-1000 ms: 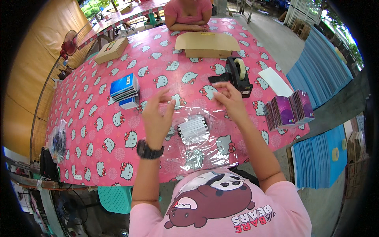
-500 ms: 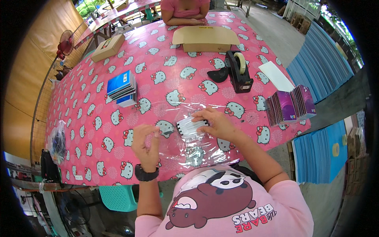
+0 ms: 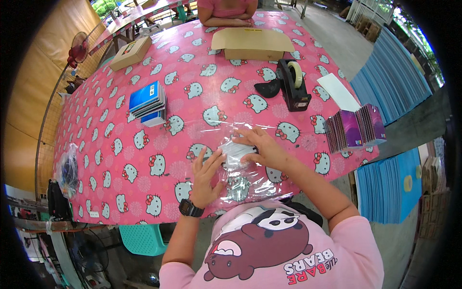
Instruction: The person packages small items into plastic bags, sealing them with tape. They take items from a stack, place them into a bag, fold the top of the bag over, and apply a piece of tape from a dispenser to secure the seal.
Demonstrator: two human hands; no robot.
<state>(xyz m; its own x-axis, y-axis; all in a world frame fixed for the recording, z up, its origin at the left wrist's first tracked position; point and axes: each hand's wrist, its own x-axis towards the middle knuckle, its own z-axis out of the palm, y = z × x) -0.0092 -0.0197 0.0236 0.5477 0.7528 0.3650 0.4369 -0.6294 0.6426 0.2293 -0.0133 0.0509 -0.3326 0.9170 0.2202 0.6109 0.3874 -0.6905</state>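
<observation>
Both hands, left hand (image 3: 204,176) and right hand (image 3: 263,147), now down flat on the clear plastic bag (image 3: 240,166), earlier raised

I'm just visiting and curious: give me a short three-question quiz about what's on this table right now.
1. True or false: both hands lie flat on the clear plastic wrap.
2. What does the right hand press down on: A) the tape dispenser, B) the white stack under plastic, C) the blue notebooks?
3. Fill in: the purple booklets stand near the table's ____ edge.

Key
1. True; the left hand lies beside the stack.
2. B.
3. Right.
</observation>
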